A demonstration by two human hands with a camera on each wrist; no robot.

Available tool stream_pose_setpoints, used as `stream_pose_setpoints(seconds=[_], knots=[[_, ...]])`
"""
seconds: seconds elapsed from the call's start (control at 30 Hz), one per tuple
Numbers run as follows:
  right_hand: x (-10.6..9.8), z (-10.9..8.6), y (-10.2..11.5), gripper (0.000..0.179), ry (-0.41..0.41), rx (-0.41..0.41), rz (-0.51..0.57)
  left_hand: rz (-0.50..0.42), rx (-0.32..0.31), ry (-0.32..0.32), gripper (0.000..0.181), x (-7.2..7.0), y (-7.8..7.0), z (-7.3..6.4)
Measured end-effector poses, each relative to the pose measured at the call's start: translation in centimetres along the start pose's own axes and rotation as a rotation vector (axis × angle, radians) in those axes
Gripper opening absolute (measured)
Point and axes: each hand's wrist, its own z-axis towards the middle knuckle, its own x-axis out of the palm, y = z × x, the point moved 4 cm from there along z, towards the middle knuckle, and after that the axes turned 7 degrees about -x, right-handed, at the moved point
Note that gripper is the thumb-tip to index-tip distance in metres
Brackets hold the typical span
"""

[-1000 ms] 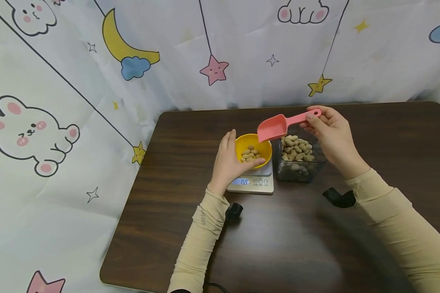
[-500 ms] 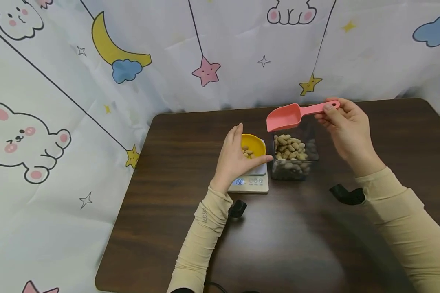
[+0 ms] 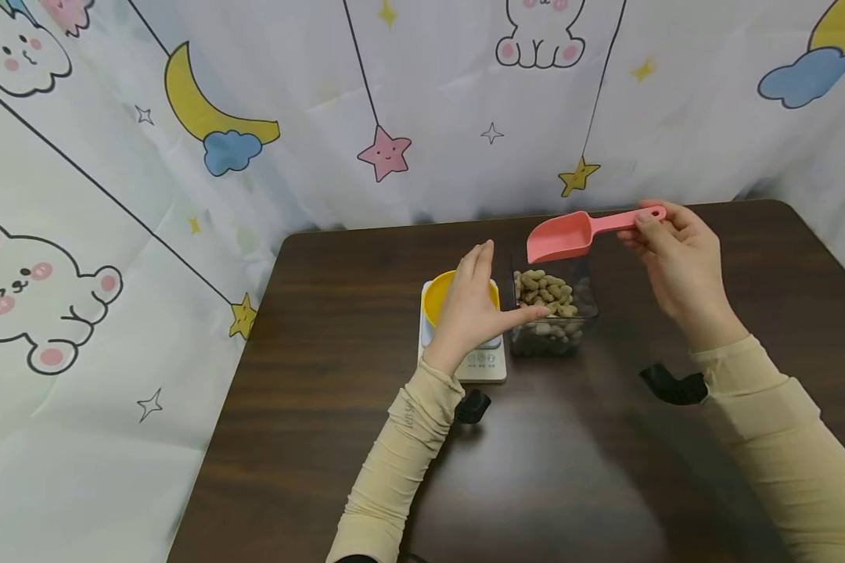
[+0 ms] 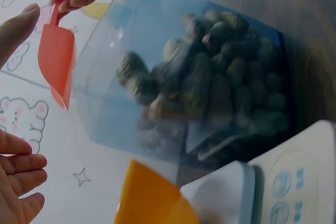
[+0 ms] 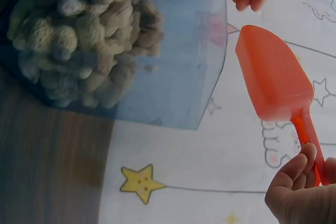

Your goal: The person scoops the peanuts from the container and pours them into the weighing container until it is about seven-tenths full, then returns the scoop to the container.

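Fingers [image 3: 484,266] above table [image 3: 324,352], patterned backdrop [image 3: 451,176]

Bare tabletop [image 3: 310,352] gives free passage left of the scale [image 3: 489,369] and, on the near side, between the two sleeved forearms. In the head view the left hand [image 3: 470,313] obstructs most of the yellow bowl [image 3: 436,297], its thumb extending across the narrow gap toward the clear container [image 3: 544,349]. The pink scoop [image 3: 563,236], held raised by the right hand [image 3: 684,270], obstructs the container's far side. Room exists right of the container, limited by a black wrist mount [image 3: 674,386].
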Motion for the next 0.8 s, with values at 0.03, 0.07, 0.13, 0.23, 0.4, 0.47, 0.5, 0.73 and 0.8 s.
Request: stream_pose_setpoints(seconds=[0.03, 0.07, 0.13, 0.23, 0.4, 0.47, 0.5, 0.73, 0.8], knots=[[-0.2, -0.1, -0.1, 0.027, -0.006, -0.002, -0.013, 0.011, 0.007, 0.004, 0.113, 0.2, -0.1, 0.0], [-0.3, -0.1, -0.2, 0.027, -0.009, -0.005, -0.025, 0.021, 0.015, 0.006, 0.113, 0.4, -0.1, 0.0], [-0.5, -0.2, -0.3, 0.027, -0.013, -0.014, -0.047, 0.048, 0.027, 0.008, 0.112, 0.9, -0.3, 0.1], [-0.8, -0.2, -0.4, 0.025, -0.008, -0.033, -0.106, 0.086, 0.034, 0.016, 0.112, 1.5, -0.5, 0.4], [-1.0, -0.5, -0.5, 0.024, 0.02, -0.077, -0.45, 0.128, 0.029, 0.046, 0.112, 2.7, -0.5, 0.7], [-1.0, -0.7, -0.5, 0.027, 0.045, -0.102, -0.655, 0.141, 0.032, 0.049, 0.11, 3.1, -0.4, 0.8], [-0.9, -0.8, -0.5, 0.029, 0.059, -0.118, -0.751, 0.147, 0.035, 0.046, 0.109, 3.2, -0.4, 0.8], [0.1, -1.7, -0.5, 0.032, 0.185, -0.335, -1.159, 0.145, 0.032, 0.05, 0.105, 3.6, -0.2, 0.8], [0.5, -1.9, -0.7, 0.031, 0.245, -0.415, -1.215, 0.143, 0.024, 0.056, 0.105, 3.6, -0.1, 0.7]])
